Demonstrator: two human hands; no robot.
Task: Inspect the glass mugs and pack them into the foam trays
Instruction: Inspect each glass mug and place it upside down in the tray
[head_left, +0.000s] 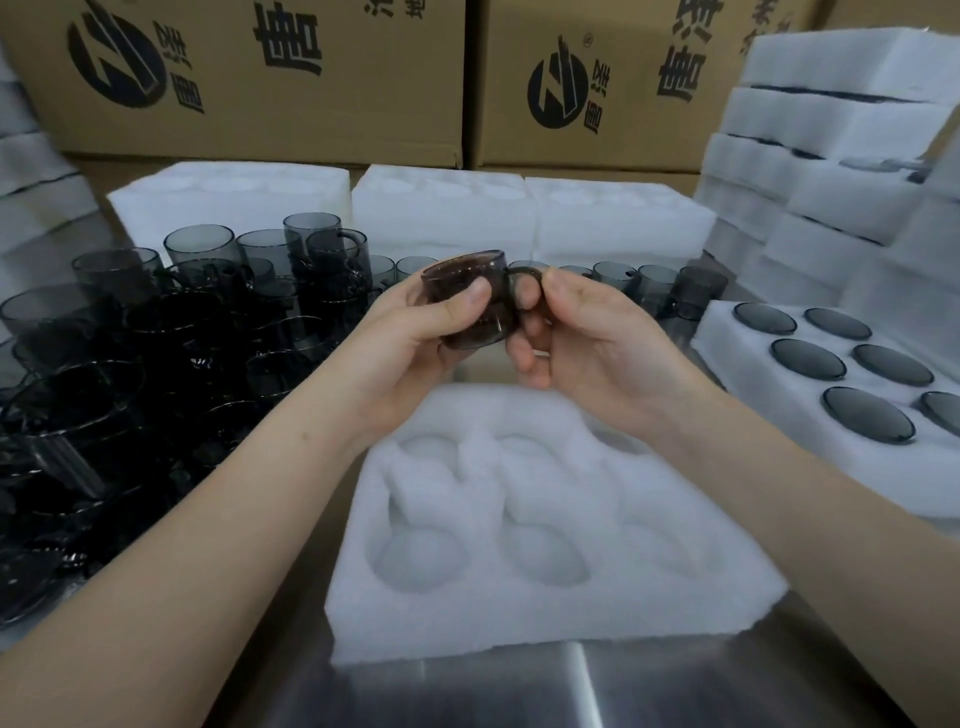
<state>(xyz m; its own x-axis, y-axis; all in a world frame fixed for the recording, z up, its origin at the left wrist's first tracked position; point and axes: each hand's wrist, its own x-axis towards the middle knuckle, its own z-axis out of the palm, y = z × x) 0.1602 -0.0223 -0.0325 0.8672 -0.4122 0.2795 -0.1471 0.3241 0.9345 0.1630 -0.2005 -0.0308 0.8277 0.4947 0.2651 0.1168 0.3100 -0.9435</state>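
Metal table top (597, 696). Bare strip along the near edge.

Empty foam tray (519, 623). White, flat on the table top, directly in front of the body. Round pockets in rows, none seen occupied.

Left hand (410, 343). Curled round the body of the glass mug (462, 291): thumb across the near wall, fingers beneath.

Glass mug. Dark smoked glass, held in the air above the far edge of the empty foam tray, touching no foam. Mouth upward, slightly tipped; handle (524, 283) out to the right.

Right hand (597, 343). Closed on the handle in a pinch.

Judged step: inspection in hand, packing not yet done. Pockets below the grip and nearer the body, so a lowering toward the body is likely, axis kept upright. Both hands equally near; left bearing the weight.

Filled foam tray (737, 379). To the right, dark glass rounds in its pockets.

Loose mugs (171, 332). Crowded heap to the left.

Foam blocks (441, 208), stacked trays (810, 135), cardboard boxes (311, 114). Farthest back.
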